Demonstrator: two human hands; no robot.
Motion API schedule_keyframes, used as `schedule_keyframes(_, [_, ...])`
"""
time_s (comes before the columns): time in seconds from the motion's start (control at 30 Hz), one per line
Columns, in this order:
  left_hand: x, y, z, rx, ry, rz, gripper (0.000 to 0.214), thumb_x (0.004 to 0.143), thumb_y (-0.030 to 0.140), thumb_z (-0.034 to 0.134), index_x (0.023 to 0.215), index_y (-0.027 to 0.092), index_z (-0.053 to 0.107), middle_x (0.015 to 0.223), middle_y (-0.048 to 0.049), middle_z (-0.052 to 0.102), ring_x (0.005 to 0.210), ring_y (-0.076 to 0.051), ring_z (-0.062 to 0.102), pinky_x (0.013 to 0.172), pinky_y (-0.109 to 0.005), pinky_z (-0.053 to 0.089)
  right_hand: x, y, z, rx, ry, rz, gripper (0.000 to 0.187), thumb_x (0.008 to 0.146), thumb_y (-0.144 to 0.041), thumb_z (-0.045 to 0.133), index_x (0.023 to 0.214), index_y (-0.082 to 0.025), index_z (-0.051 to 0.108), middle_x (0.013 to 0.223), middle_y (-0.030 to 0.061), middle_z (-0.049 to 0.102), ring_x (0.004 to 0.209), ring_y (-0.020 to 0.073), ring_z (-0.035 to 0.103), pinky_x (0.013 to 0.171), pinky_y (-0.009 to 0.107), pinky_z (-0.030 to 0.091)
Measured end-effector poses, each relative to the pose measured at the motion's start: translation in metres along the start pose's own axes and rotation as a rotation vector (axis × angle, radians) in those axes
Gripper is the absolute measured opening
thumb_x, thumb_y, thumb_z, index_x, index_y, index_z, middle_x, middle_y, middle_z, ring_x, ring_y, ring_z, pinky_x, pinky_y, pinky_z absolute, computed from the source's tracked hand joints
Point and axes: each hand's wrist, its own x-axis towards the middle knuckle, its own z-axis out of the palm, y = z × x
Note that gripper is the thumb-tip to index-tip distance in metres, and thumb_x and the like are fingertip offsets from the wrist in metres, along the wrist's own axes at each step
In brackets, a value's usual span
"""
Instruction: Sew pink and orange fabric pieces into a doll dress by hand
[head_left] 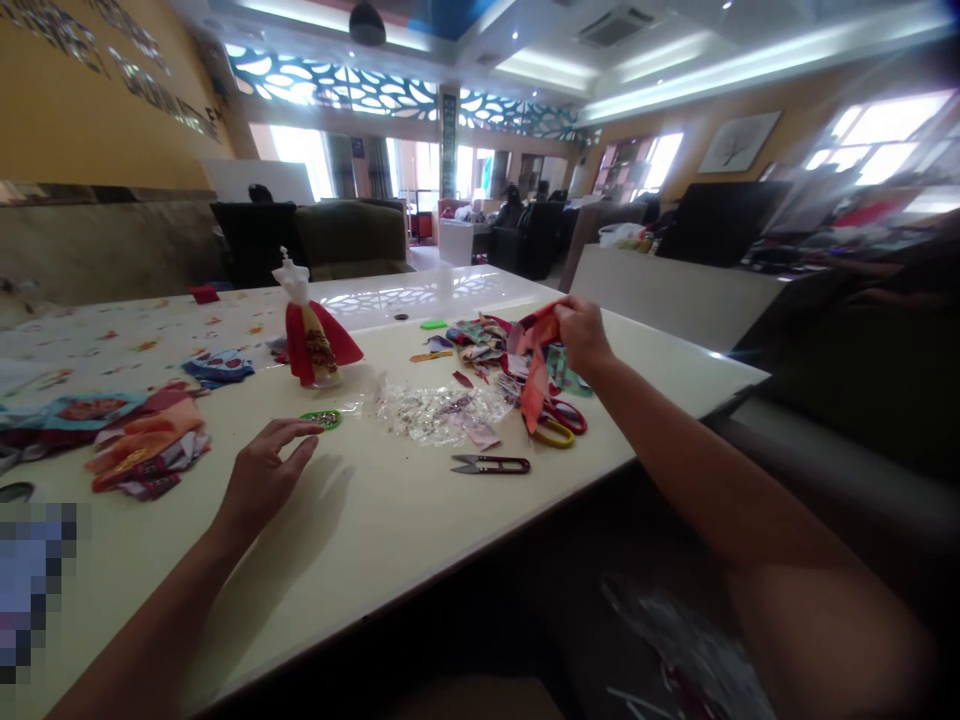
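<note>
An orange fabric strip (535,390) hangs right of the frame's centre, its upper end pinched in the right hand (581,335). Its lower tip reaches the red and yellow scissor handles (556,434). Just behind and left of it lies a heap of patterned fabric scraps (480,338). Near the centre, a clear plastic sheet (420,412) bears small bits, with dark-handled thread snips (504,465) below it. Left of centre, the left hand (276,460) is empty, thumb and fingers parted, beside a green tray (324,420); contact is unclear. Above stands a miniature dress form (295,285) in a red-and-gold skirt. More fabric pieces (157,440) lie at the counter's (375,550) left side.
</note>
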Motion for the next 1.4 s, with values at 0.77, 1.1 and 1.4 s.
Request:
schedule_keyframes(0.77, [-0.021, 0.036, 0.006, -0.603, -0.162, -0.017, 0.085, 0.072, 0.052, 0.079, 0.143, 0.024, 0.043, 0.143, -0.0165, 0.052, 0.132, -0.032, 0.051, 0.108, -0.047, 0.044, -0.094, -0.134, 0.128, 0.777, -0.582, 0.242, 0.017, 0.084, -0.017, 0.046, 0.068, -0.021, 0.044, 0.059, -0.0026, 0.045, 0.058, 0.0119, 0.050, 0.072, 0.033, 0.054])
schedule_keyframes(1.1, [-0.053, 0.038, -0.006, -1.170, -0.277, -0.550, 0.046, 0.088, 0.049, 0.062, 0.116, 0.013, 0.066, 0.104, -0.0146, 0.073, 0.087, -0.024, 0.071, 0.070, -0.032, 0.056, -0.172, -0.103, 0.194, 0.837, -0.681, 0.554, 0.005, 0.079, -0.017, 0.052, 0.075, -0.020, 0.053, 0.063, -0.0019, 0.056, 0.059, 0.0126, 0.054, 0.070, 0.033, 0.055])
schedule_keyframes(1.4, [-0.046, 0.006, -0.041, -0.988, -0.237, -0.631, 0.035, 0.081, 0.039, 0.073, 0.099, 0.009, 0.074, 0.084, -0.0088, 0.073, 0.073, -0.017, 0.066, 0.071, -0.026, 0.050, -0.151, -0.067, 0.187, 0.651, -0.930, 0.637, 0.006, 0.079, -0.016, 0.064, 0.080, -0.016, 0.058, 0.052, -0.0062, 0.049, 0.045, 0.0081, 0.045, 0.062, 0.035, 0.060])
